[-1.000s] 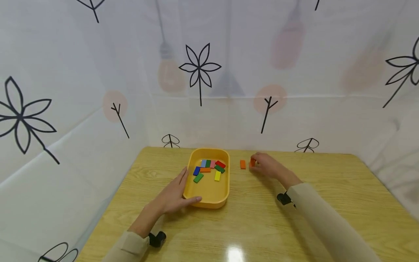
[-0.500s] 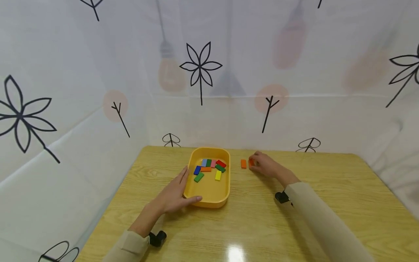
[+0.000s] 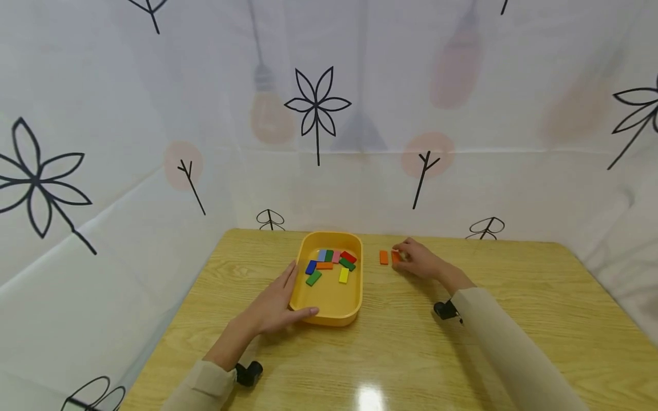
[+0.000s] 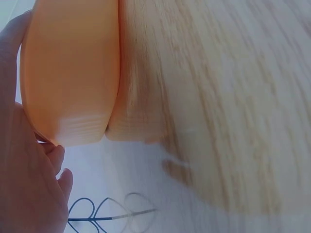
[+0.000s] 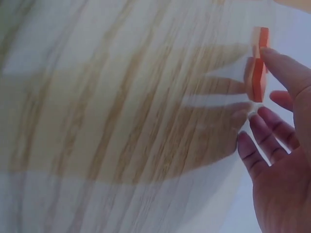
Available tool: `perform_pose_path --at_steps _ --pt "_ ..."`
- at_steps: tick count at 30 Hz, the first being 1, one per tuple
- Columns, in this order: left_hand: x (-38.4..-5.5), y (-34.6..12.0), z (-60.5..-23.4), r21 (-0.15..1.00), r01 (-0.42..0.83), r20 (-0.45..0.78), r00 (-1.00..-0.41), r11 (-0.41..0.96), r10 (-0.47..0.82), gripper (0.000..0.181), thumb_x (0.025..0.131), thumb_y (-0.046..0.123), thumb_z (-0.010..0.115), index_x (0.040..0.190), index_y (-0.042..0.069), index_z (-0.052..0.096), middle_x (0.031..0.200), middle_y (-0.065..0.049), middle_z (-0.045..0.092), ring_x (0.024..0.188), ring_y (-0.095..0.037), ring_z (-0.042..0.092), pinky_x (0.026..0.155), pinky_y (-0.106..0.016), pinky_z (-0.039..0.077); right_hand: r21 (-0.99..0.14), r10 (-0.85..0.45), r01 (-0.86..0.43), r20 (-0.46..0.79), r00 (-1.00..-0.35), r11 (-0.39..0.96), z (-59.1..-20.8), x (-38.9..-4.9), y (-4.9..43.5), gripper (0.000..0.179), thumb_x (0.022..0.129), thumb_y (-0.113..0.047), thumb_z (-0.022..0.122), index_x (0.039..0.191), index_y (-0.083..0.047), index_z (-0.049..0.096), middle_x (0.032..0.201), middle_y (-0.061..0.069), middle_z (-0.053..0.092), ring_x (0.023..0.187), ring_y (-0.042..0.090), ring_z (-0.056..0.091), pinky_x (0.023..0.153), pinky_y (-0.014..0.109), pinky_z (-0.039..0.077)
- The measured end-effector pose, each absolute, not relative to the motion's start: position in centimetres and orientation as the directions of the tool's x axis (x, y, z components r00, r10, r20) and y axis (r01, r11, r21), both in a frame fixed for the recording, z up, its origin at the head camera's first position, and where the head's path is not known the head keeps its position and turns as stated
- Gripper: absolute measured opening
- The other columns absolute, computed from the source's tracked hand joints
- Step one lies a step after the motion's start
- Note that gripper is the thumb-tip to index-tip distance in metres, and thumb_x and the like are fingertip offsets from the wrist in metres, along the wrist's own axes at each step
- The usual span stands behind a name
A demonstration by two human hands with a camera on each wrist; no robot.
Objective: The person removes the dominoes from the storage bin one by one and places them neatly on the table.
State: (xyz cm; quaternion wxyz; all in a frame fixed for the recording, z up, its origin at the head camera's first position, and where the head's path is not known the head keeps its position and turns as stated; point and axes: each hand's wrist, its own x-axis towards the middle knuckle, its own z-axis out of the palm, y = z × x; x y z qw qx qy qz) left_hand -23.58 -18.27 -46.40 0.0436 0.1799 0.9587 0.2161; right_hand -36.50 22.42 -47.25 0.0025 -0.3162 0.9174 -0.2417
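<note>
A yellow tray (image 3: 330,321) stands on the table, holding several flat coloured domino blocks. My left hand (image 3: 271,305) rests along its left wall with straight fingers, the thumb lying over the near rim. The tray's outer wall (image 4: 73,73) fills the upper left of the left wrist view. To the right of the tray, my right hand (image 3: 418,261) has thumb and index finger at the two ends of an orange domino block (image 3: 395,258), pinching it at table level. A second orange block (image 3: 384,257) lies parallel just left of it, a narrow gap between them.
Inside the tray, a red block (image 3: 348,257), a yellow block (image 3: 343,275), a blue block (image 3: 311,267) and others sit mostly toward the far half. The wooden table (image 3: 411,354) meets a white patterned cloth (image 3: 360,188) behind and at both sides.
My right hand has slid its orange block slightly left, narrowing the gap to the other orange block. My left hand stays on the tray; the head view has shifted a little.
</note>
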Motion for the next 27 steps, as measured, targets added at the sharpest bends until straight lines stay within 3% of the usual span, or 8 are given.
perform_pose_path --at_steps 5,14,27 --pt "-23.6 -18.3 -46.5 0.426 0.328 -0.010 -0.930 0.843 0.367 0.120 0.085 0.086 0.049 0.166 0.015 -0.003 0.172 0.001 0.000 0.156 -0.026 0.017 0.123 -0.049 0.025 -0.468 -0.554 -0.534 0.109 -0.826 0.704 -47.1 -36.0 22.8 0.055 0.099 -0.020 0.070 0.140 0.012 0.051 0.126 0.029 0.053 0.098 0.033 0.057 0.086 0.053 0.050" --pt "-23.5 -18.2 -46.6 0.431 0.325 -0.006 -0.932 0.842 0.363 0.119 0.085 0.085 0.051 0.166 0.015 -0.003 0.173 -0.001 0.002 0.156 -0.027 0.018 0.123 -0.049 0.026 -0.479 -0.553 -0.529 0.105 -0.826 0.700 -44.9 -33.7 22.7 0.054 0.102 -0.021 0.066 0.143 0.009 0.049 0.133 0.031 0.050 0.113 0.046 0.056 0.094 0.059 0.049" --pt "-23.6 -18.2 -46.6 0.441 0.331 0.002 -0.930 0.834 0.368 0.120 0.085 0.084 0.052 0.166 0.014 -0.001 0.173 -0.003 0.003 0.156 -0.028 0.019 0.123 -0.050 0.026 -0.448 -0.593 -0.607 0.191 -0.782 0.656 -41.0 -30.1 20.2 0.052 0.102 -0.027 0.066 0.142 0.003 0.053 0.136 0.022 0.054 0.121 0.040 0.054 0.101 0.060 0.047"
